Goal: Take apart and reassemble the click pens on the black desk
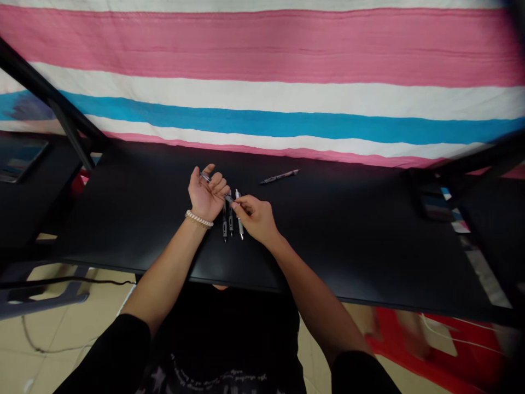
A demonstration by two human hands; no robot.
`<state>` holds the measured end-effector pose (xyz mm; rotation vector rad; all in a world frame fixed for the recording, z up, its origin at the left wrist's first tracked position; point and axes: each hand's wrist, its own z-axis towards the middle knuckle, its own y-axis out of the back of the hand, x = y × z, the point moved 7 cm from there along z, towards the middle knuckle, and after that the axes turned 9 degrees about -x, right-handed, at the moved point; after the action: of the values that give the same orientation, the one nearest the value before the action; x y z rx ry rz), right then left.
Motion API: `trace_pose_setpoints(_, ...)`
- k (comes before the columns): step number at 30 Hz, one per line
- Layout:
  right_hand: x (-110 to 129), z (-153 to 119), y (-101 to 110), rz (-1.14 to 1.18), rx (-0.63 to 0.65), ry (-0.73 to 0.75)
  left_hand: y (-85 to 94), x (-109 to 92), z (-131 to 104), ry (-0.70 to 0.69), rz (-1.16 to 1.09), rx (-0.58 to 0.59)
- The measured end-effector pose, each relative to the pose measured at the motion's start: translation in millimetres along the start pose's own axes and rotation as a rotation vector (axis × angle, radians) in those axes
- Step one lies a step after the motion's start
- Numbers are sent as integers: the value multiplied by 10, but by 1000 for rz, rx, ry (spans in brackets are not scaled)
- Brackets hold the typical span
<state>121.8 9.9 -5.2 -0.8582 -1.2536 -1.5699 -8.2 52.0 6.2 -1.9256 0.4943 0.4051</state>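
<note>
My left hand (208, 194) is turned palm up, its fingers curled around a pen (205, 177) whose end shows by the thumb. The thumb and fingertips of my right hand (255, 216) pinch a grey pen end (229, 198) beside the left little finger. Both ends lie roughly in one line, but the left fingers hide the stretch between them, so I cannot tell whether it is one pen. Below the hands, two dark pens with grey grips (225, 225) and a white pen (240, 227) lie side by side. Farther back is another dark pen (280, 177).
The black table (348, 241) ends at a striped cloth (287, 96) hanging behind it. Black metal frame bars (69, 131) rise at both sides. A flat dark device (20, 158) rests at far left. Red stools (435, 350) stand on the floor at lower right.
</note>
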Motion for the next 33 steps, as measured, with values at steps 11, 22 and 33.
trace_pose_setpoints(11, 11, -38, -81, 55, 36, -19, 65, -47, 24, 24, -62, -65)
trace_pose_setpoints(22, -327, 91, 91, 567, -281, -423, -13, 9, 54, -99, 180, 72)
trace_pose_setpoints(33, 129, -80, -45, -423, 239, 129, 171, -70, 141, -122, 153, -66)
